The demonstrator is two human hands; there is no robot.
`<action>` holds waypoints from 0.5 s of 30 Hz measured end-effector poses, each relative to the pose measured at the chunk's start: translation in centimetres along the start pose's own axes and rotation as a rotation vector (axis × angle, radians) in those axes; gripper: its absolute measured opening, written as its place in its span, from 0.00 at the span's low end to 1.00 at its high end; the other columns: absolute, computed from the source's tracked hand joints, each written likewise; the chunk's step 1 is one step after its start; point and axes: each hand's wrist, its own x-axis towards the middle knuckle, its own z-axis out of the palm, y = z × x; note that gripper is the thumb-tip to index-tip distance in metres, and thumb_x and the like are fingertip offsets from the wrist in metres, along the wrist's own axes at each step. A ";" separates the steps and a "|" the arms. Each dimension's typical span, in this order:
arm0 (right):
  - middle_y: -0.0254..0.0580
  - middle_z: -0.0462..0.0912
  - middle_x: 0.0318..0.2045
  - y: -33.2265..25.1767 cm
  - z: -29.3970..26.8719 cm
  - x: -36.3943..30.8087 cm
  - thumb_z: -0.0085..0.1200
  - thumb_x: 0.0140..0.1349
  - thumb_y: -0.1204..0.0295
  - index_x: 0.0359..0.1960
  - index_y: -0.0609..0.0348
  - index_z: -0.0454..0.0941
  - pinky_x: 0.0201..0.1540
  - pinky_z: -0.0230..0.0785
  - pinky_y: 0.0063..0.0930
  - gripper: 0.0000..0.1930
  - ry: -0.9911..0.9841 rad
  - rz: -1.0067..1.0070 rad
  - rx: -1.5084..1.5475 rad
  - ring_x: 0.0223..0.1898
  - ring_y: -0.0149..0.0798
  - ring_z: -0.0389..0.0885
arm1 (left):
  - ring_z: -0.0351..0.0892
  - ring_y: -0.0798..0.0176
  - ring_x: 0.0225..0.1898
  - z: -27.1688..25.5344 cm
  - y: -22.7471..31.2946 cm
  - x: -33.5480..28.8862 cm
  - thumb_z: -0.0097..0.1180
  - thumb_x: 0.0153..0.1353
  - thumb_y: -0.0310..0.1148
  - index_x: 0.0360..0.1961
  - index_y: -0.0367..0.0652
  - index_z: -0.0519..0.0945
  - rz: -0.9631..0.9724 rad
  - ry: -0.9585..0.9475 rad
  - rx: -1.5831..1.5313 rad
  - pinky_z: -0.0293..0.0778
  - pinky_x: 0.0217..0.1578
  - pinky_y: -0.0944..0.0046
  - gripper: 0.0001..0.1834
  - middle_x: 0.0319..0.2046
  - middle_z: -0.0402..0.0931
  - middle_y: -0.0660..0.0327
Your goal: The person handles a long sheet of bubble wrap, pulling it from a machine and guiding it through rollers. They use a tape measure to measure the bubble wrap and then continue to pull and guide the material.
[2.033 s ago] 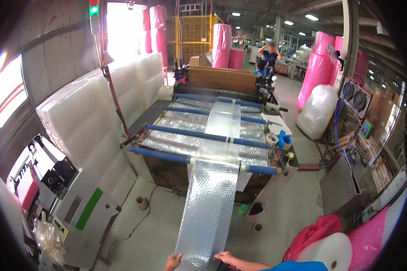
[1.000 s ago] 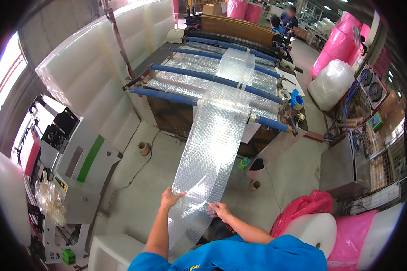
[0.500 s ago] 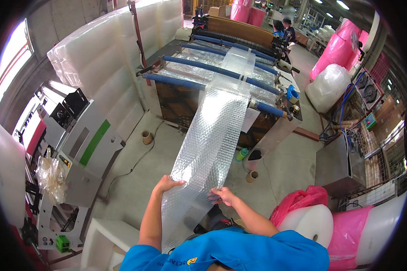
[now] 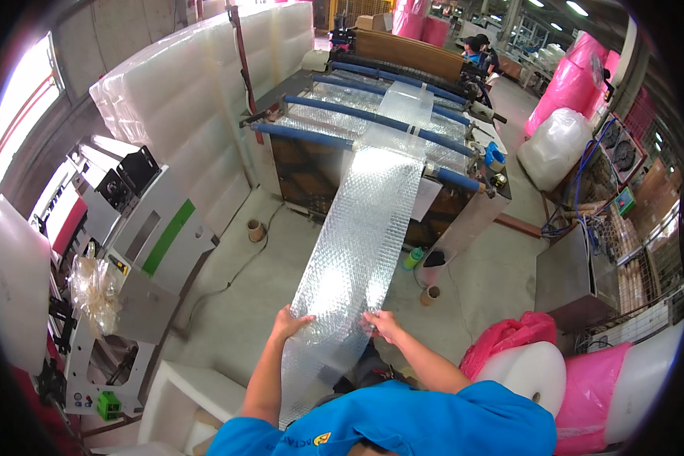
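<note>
Scene bright; window (image 4: 23,110) at left blown out white, ceiling lamp (image 4: 577,7) glowing upper right. Harsh glare on bubble wrap (image 4: 357,235). Fisheye bends straight edges; corners black; distant detail soft.

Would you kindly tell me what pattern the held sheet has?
The clear sheet has closely set small bubbles, best seen in the head view.

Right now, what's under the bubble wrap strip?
The front blue roller shows either side of the bubble wrap strip; its middle is covered. Grey floor shows alongside the hanging span; what lies directly beneath can't be made out.
</note>
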 end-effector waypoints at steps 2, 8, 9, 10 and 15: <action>0.34 0.77 0.32 -0.1 0.8 0.1 0.49 0.54 0.60 0.36 0.56 0.70 0.30 0.69 0.25 0.14 0.030 -0.021 -0.004 0.30 0.28 0.74 | 0.75 0.56 0.35 0.6 -0.9 0.0 0.66 0.31 0.49 0.37 0.32 0.70 0.037 0.128 0.135 0.69 0.37 0.62 0.36 0.32 0.74 0.49; 0.33 0.77 0.32 1.4 0.0 2.1 0.49 0.54 0.61 0.37 0.53 0.71 0.30 0.69 0.26 0.13 0.038 0.051 0.000 0.30 0.28 0.74 | 0.74 0.52 0.37 1.8 -2.6 1.3 0.65 0.25 0.56 0.35 0.31 0.71 -0.106 0.066 0.195 0.69 0.38 0.59 0.41 0.33 0.73 0.46; 0.33 0.77 0.32 1.3 0.1 2.1 0.49 0.54 0.61 0.37 0.52 0.71 0.30 0.69 0.26 0.13 0.035 0.069 -0.002 0.30 0.29 0.74 | 0.73 0.52 0.38 1.5 -2.3 1.5 0.65 0.25 0.57 0.35 0.31 0.72 -0.158 0.019 0.211 0.69 0.38 0.59 0.41 0.33 0.73 0.46; 0.33 0.77 0.32 1.5 0.3 1.9 0.49 0.54 0.61 0.37 0.52 0.72 0.29 0.69 0.26 0.12 0.033 0.088 -0.003 0.30 0.29 0.74 | 0.73 0.52 0.39 1.8 -3.6 2.0 0.64 0.26 0.57 0.34 0.32 0.73 -0.172 0.008 0.248 0.68 0.39 0.59 0.41 0.34 0.73 0.46; 0.30 0.77 0.30 1.8 -0.6 3.0 0.50 0.52 0.58 0.34 0.52 0.74 0.27 0.67 0.24 0.14 -0.007 0.089 -0.080 0.28 0.27 0.73 | 0.72 0.51 0.40 1.6 -0.9 0.7 0.62 0.27 0.60 0.37 0.32 0.73 -0.244 0.023 0.342 0.68 0.40 0.59 0.43 0.35 0.73 0.47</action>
